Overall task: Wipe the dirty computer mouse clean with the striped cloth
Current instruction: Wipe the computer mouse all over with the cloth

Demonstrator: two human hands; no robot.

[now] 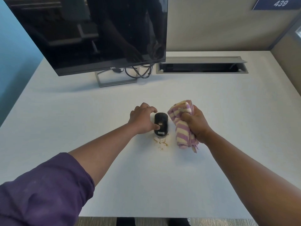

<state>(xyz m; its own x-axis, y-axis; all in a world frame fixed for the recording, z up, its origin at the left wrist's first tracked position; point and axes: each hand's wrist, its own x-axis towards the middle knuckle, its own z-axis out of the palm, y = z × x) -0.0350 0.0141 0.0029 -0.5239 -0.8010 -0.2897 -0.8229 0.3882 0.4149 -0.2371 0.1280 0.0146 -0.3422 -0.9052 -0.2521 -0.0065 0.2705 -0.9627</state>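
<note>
Now, step in hand: bringing the cloth onto the mouse, judging by how things lie.
Mouse: one black computer mouse (161,123) on the white surface (228,111), centre of view.
Left hand: left hand (143,120) clamped on the mouse from 9 o'clock, thumb on its near flank.
Right hand: right hand (196,123) closed around one bunched striped cloth (182,126), just beside the mouse at 3 o'clock, not touching it.
Dirt: one patch of tan crumbs (161,142) at the mouse's 6 o'clock.
Doing it well: likely pin the mouse firmly, press a clean fold, stroke toward 6 o'clock.
Background: one monitor (97,33) at 11 o'clock.
</note>
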